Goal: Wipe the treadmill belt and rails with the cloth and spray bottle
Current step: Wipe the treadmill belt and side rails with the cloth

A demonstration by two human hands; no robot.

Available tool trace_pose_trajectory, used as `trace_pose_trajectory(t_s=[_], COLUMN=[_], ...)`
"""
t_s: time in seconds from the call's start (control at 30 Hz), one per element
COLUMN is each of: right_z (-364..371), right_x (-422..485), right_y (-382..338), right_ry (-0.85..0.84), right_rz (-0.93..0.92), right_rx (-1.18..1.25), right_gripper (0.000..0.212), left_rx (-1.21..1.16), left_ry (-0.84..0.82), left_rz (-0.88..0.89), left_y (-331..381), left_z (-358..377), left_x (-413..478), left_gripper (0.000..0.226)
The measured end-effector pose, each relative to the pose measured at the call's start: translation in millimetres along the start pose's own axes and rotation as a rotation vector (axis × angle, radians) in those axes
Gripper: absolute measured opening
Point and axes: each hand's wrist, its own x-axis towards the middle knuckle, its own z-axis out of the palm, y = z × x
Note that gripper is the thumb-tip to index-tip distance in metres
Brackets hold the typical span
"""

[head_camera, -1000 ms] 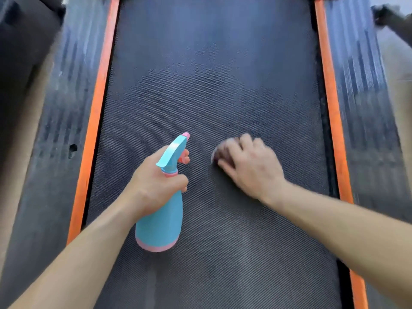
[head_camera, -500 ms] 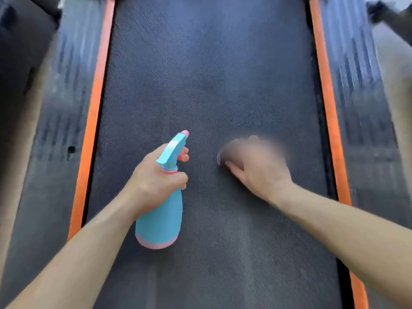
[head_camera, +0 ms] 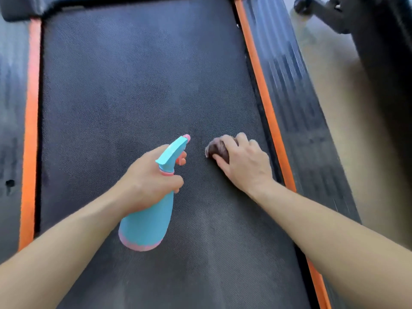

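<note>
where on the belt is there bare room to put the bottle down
The belt is bare ahead of both hands, between the two orange strips up to the front cover. Another bare patch lies between the forearms. It is crowded mid-belt: the left hand holds the spray bottle, and the right hand presses the cloth near the right strip.

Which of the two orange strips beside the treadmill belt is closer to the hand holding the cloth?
The right-hand orange strip: the right hand presses the dark cloth near it; the left orange strip lies across the belt.

Two bare forearms, left hand [head_camera: 149, 175], right hand [head_camera: 245, 163], sleeveless
</note>
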Motion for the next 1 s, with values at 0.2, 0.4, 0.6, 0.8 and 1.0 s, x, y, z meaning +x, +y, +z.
trace_pose_trajectory(t_s=[0.2,0.4,0.6,0.8,1.0], right_z=[0.6,-12.8,-14.1,-12.7,-6.5], right_x=[-99.1,-128.9,-142.0,-132.8,5.8], right_y=[40.1,34.6,39.5,41.8,44.4], right_ry=[-0.01,-0.014,-0.058,0.008,0.152], right_rz=[0.034,-0.006,-0.026,-0.057,0.061], right_rx=[0.005,-0.028,0.014,0.029,-0.163], right_gripper=[0.052,0.05,0.057,0.041,0.038], left_rx=[-0.013,0.132,0.179,0.162,0.108], left_ry=[-0.063,-0.173,-0.198,-0.256,-0.153], left_rz=[0.041,0.115,0.086,0.076,0.054], left_y=[26.4,40.0,37.7,27.5,10.8], left_z=[31.0,61.7,76.4,69.8,47.8], left_x=[10.9,18.7,16.5,8.5,6.0], left_gripper=[0.041,0.039,0.024,0.024,0.05])
